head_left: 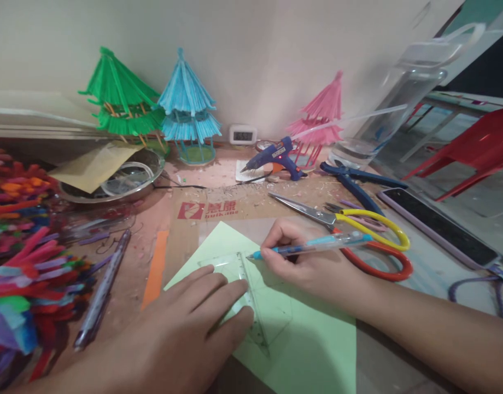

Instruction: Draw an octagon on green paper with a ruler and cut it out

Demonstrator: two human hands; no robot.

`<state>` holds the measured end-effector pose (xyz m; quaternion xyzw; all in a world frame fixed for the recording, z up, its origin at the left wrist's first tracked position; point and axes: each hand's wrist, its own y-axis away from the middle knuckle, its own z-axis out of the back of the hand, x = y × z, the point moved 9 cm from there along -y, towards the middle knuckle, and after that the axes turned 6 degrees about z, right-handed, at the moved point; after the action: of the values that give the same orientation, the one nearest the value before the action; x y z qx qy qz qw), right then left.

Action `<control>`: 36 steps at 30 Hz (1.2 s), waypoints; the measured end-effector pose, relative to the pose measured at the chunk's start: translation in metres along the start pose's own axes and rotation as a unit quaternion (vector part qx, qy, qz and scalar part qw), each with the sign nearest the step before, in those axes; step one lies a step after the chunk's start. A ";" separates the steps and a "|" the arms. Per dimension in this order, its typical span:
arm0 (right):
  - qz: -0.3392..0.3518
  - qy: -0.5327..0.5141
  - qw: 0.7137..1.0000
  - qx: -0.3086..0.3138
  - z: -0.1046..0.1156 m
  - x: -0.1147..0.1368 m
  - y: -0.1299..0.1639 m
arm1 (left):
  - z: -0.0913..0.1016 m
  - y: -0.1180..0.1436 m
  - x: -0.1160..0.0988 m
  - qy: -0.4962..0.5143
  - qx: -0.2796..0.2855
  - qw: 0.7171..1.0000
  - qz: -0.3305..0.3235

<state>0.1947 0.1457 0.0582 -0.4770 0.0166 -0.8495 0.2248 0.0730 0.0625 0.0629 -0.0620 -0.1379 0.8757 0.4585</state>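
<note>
A pale green paper sheet [309, 345] lies on the cardboard-covered table in front of me. On it rests a clear plastic triangle ruler [259, 306], pressed flat by my left hand [186, 323] with its fingers spread over it. My right hand [300, 260] grips a blue pen [317, 246], and the pen's tip touches the paper at the ruler's upper edge.
Scissors with yellow and red handles [358, 230], a blue glue gun [276, 156], blue pliers [358, 183] and a phone [440, 224] lie to the right. A heap of colored sticks [25, 257], a purple pen [101, 290] and a metal bowl [153, 178] sit at the left. Green, blue and pink pavilion models stand at the wall.
</note>
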 end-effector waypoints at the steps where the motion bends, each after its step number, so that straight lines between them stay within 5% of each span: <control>1: -0.001 0.000 1.000 0.000 0.000 0.000 0.000 | 0.001 0.000 0.000 0.004 -0.003 1.000 -0.002; 36: -0.013 -0.004 1.000 0.009 -0.002 -0.002 0.002 | -0.003 -0.002 0.005 0.047 0.026 0.998 0.024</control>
<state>0.1945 0.1445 0.0555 -0.4788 0.0014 -0.8503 0.2185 0.0731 0.0682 0.0607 -0.0945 -0.0923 0.8858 0.4449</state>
